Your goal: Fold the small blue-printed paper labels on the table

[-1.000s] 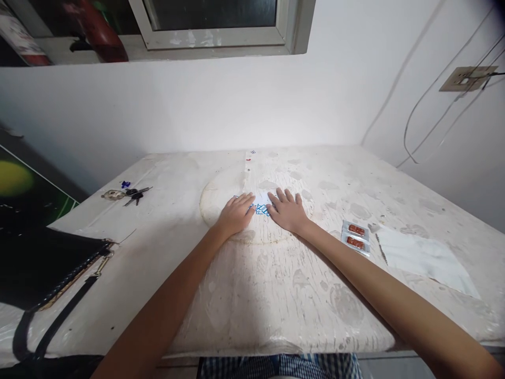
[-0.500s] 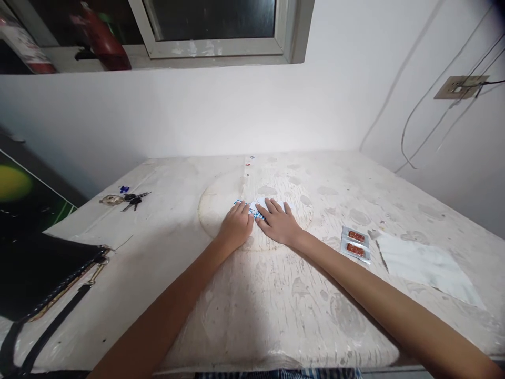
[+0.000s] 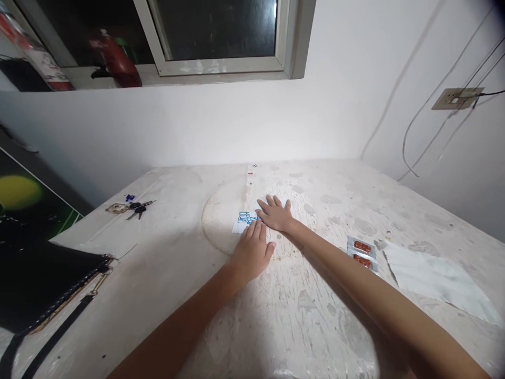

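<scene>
If pressing unevenly with left hand, flat, fingers close, and right hand, flat, fingers spread, may crease paper or skid it across table.

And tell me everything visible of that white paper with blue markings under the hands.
The small white paper-like piece with blue markings lies on the pale patterned tabletop, inside a yellowish ring stain. It looks thin and flat; its left end shows. The left hand has its fingers on the near edge; the right hand covers much of the rest. Whether it's folded, I can't tell.
</scene>
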A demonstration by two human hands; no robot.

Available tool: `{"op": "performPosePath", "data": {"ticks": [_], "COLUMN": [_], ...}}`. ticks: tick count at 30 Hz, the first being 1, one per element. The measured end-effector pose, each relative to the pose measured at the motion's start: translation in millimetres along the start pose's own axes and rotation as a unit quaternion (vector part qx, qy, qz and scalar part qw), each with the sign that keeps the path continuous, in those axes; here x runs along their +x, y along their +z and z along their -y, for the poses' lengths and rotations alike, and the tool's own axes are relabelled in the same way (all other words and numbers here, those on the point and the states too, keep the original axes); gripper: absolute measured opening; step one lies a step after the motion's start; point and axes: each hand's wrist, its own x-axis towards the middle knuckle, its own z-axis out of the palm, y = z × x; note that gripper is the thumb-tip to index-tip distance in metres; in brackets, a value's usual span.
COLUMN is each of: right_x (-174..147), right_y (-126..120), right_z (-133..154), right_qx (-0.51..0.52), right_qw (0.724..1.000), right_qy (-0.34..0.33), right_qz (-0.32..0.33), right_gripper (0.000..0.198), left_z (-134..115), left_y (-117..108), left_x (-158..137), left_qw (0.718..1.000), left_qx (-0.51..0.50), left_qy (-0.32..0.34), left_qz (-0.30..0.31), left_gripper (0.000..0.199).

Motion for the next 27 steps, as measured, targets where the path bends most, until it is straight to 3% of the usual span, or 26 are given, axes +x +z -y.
{"op": "performPosePath", "data": {"ticks": [6, 8, 10, 13, 16, 19, 27], "right_x": [21.7, 26.3, 29.2, 29.8, 29.9, 35.2, 62.4], "right_y": [-2.3, -2.8, -3.9, -6.1, -7.6, -6.8, 4.2], "right_z": [-9.7, -6.7, 0.6, 15.4, 26.5, 28.6, 22.4], "right_qx": [0.004, 0.010, 0.017, 0.027, 0.019, 0.007, 0.009], "right_qw": [0.999, 0.999, 0.998, 0.996, 0.997, 0.998, 1.000], "right_qy": [-0.039, -0.005, 0.050, 0.086, 0.048, 0.003, -0.014], "right_qz": [-0.023, -0.036, -0.040, -0.006, 0.049, 0.067, -0.016], "right_gripper": [0.048, 0.049, 0.051, 0.059, 0.069, 0.067, 0.052], "left_z": [4.1, 4.2, 4.3, 4.4, 1.4, -5.7, -9.6], "left_y": [-13.8, -15.0, -12.9, -5.6, 0.7, 0.9, -10.7], "left_x": [2.9, 4.7, 5.9, 5.8, 3.2, -1.5, -5.3], "left_qw": [0.995, 0.997, 0.997, 0.988, 0.991, 0.995, 0.993], "left_qx": [-0.070, -0.058, -0.018, 0.038, 0.047, 0.020, -0.091], "left_qy": [0.048, 0.008, -0.076, -0.151, -0.129, -0.100, 0.023], "left_qz": [0.048, 0.040, 0.020, 0.006, -0.001, 0.008, 0.070], "left_gripper": [0.045, 0.044, 0.046, 0.053, 0.055, 0.054, 0.048]}}
